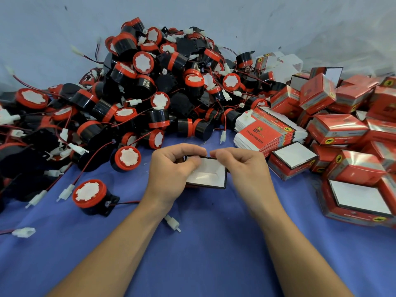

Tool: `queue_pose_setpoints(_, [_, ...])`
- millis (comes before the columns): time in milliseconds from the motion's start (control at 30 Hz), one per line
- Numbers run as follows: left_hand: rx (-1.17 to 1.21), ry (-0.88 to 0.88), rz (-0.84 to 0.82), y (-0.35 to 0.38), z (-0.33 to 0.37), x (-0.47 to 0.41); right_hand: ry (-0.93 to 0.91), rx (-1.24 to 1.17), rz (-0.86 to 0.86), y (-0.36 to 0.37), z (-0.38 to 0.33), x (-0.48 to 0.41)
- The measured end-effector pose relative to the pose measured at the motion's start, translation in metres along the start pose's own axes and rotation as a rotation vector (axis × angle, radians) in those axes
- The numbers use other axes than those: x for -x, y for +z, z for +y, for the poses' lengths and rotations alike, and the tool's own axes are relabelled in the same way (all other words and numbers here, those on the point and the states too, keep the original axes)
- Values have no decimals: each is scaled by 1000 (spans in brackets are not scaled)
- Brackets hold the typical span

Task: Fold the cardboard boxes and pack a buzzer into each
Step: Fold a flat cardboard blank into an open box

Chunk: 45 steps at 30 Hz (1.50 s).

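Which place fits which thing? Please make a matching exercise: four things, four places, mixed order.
1 white-lined cardboard box
2 stack of flat red cartons
3 heap of black-and-red round buzzers
4 loose white plastic connector

A back left of the blue cloth
B held by left hand and right hand
C beside the left forearm
D right of the heap

Pairs: 1-B, 2-D, 3-A, 4-C

Box (209, 174) open, white inside, centre; buzzer pile (150, 86) behind-left; flat stack (267, 130), folded boxes (338, 129) right
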State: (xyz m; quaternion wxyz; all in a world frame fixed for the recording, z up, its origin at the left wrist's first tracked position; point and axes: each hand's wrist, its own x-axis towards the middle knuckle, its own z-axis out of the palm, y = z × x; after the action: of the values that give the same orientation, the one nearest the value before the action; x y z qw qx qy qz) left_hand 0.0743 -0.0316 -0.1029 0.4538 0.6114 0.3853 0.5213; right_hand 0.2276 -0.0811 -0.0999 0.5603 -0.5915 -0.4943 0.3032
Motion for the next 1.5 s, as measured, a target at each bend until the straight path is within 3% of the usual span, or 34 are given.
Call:
queue_pose_setpoints(233, [70, -34, 38, 2, 0, 3, 72, 122, -55, 0, 2, 3])
queue_pose_setpoints(433, [-28, 124, -46, 0, 3, 5, -318, 500, -133, -5, 0, 6])
queue_pose_setpoints(633, [-248, 42, 173, -4, -7, 1, -213, 497, -163, 1, 2, 7])
queue_pose_setpoints(767, [-332, -2, 280, -11, -12, -3, -336, 586, -122, 3, 4, 6])
queue_pose_setpoints(900, [-140, -83, 191, -4, -10, -5, -422, 634, 47, 9, 3, 4])
queue_pose_setpoints(1033, [-131, -230, 126, 6, -12, 1, -397, 587, -39, 13, 5, 6])
queue_pose_setpoints(1167, [-238, -88, 220, 8, -9, 5, -425, 586, -159, 10, 3, 9])
queue_pose_setpoints(1300, [-315, 60, 240, -5, -11, -1, -420, 559, -170, 13, 4, 16])
queue_pose_setpoints(1500, [-150, -122, 350, -9, -19, -7, -387, 489, -164, 18, 4, 21])
